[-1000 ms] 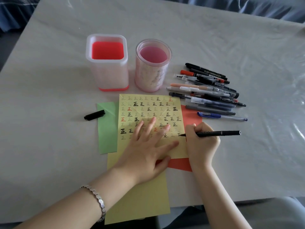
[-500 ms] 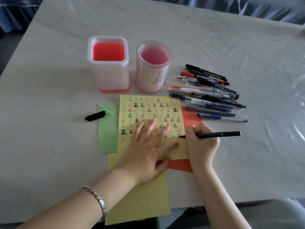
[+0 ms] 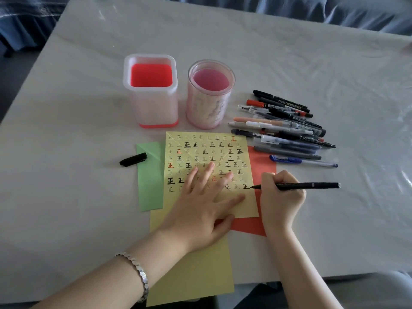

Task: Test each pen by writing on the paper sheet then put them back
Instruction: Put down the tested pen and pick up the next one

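- The left hand (image 3: 200,206) is laid flat on the yellow paper sheet (image 3: 247,208), its fingers (image 3: 191,177) straight, spread and grasping nothing.
- The black pen (image 3: 312,185) is pinched near its tip by the curled fingers (image 3: 267,181) of the right hand (image 3: 281,197). The barrel is pointed to the right.
- The pen tip is placed at the right edge of the sheet, just beside the last character of the bottom row. Contact with the paper cannot be confirmed.
- The sheet is covered with rows of one repeated character in black and red ink.
- A green sheet (image 3: 150,181), a red sheet (image 3: 263,161) and a second yellow sheet (image 3: 196,270) are partly covered by it.
- A black pen cap (image 3: 133,159) is found on the counter (image 3: 66,197), at the green sheet's left edge.
- A pile of pens (image 3: 287,130) is located right of the sheet.
- A square holder (image 3: 151,92) and a round holder (image 3: 210,94) are stood upright behind the sheet.
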A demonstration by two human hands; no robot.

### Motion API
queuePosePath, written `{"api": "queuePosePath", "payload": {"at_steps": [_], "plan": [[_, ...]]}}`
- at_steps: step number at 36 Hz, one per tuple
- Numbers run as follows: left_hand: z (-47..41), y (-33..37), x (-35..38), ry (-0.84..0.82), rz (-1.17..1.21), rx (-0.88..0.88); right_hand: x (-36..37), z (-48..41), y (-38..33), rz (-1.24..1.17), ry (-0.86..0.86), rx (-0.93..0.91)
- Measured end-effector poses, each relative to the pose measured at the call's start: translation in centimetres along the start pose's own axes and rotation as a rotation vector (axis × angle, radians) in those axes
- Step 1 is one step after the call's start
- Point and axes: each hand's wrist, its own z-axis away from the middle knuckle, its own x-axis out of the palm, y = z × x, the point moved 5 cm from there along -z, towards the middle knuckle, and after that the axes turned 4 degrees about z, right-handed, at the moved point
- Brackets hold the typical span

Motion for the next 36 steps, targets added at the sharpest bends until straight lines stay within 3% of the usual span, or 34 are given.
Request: {"api": "queuePosePath", "payload": {"at_steps": [6,10,12,16,21,29,32,36], "plan": [[0.1,0.0,0.0,0.008,0.031,0.015,-0.3,0.0,-0.5,-0.092,0.014,0.055],[0.5,-0.6,-1.8,0.2,0.25,0.004,-0.1,-0.2,-1.8,-0.151,-0.09,0.053],[0.8,-1.7,-3.3,0.345,0.251,-0.015,0.0,-0.4,-2.5,-0.147,-0.171,0.022],[2.4,-5.9,-6.4,0.481,0.075,-0.266,0.4,0.1,-3.8,-0.171,-0.336,-0.001],[5.1,-10.8,-8.4,0.425,-0.086,-0.518,1.7,1.4,-6.2,-0.204,-0.458,-0.009],[6.2,-12.2,-8.3,0.372,-0.034,-0.515,3.2,3.2,-8.4,-0.209,-0.579,0.03],[5.8,-11.3,-8.6,0.423,0.135,-0.5,3.2,3.7,-9.1,-0.26,-0.615,0.084],[4.8,-8.8,-9.6,0.455,0.692,-0.539,2.9,3.8,-10.3,-0.402,-0.625,0.189]]}}
